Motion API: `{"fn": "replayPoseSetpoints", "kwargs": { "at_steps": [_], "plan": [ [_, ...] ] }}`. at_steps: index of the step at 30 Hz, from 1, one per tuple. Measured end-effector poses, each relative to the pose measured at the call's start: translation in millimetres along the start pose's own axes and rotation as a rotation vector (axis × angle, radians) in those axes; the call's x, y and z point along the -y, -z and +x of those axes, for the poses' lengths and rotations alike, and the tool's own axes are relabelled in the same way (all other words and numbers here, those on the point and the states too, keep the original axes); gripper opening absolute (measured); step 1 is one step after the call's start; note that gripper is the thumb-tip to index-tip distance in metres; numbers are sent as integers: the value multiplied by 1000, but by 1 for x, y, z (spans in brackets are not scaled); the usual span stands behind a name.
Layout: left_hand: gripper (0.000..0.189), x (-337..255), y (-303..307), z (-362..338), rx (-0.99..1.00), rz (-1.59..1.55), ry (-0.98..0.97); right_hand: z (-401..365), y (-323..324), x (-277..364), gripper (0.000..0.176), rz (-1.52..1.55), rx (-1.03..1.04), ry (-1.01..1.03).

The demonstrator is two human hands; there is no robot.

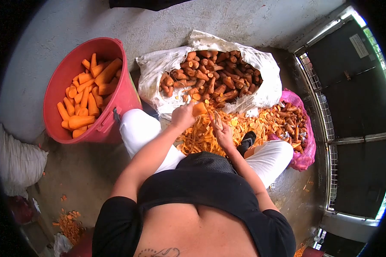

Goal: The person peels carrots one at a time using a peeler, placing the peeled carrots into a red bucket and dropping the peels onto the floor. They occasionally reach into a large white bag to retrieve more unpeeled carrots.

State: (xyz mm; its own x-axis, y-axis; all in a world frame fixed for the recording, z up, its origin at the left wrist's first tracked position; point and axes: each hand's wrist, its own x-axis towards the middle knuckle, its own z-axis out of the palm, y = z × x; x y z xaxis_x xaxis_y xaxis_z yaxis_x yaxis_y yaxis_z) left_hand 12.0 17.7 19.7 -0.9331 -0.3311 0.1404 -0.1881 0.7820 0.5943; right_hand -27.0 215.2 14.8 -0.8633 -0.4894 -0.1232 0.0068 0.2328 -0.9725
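My left hand point(183, 117) is closed around a peeled carrot point(199, 109), whose bright orange end sticks out to the right. Just right of it, my right hand point(223, 133) grips a slim tool point(211, 119) that looks like a peeler; its blade is too small to make out. A small gap seems to separate tool and carrot. Beneath both hands lies a heap of carrot peelings point(201, 136), between my knees. Beyond them, a torn-open white sack point(152, 81) holds many unpeeled carrots point(214, 77).
On the left stands a red bucket point(55, 115) with peeled carrots point(88, 96). A pink mesh bag point(306, 158) of carrot pieces sits at right, before dark metal doors point(351, 107). Another white sack point(19, 158) and scattered peelings point(68, 225) lie at lower left.
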Motion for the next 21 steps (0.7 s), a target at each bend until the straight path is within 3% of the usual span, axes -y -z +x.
{"fn": "replayPoseSetpoints", "kwargs": {
  "at_steps": [13,16,21],
  "plan": [
    [30,0,-4,1,-29,0,-12,2,1,-2,28,-178,-36,78],
    [28,-1,-2,2,-49,10,-38,0,6,8,21,-150,11,-72],
    [29,7,-8,2,-92,35,-127,5,7,2,22,-190,14,-124]
  ]
}}
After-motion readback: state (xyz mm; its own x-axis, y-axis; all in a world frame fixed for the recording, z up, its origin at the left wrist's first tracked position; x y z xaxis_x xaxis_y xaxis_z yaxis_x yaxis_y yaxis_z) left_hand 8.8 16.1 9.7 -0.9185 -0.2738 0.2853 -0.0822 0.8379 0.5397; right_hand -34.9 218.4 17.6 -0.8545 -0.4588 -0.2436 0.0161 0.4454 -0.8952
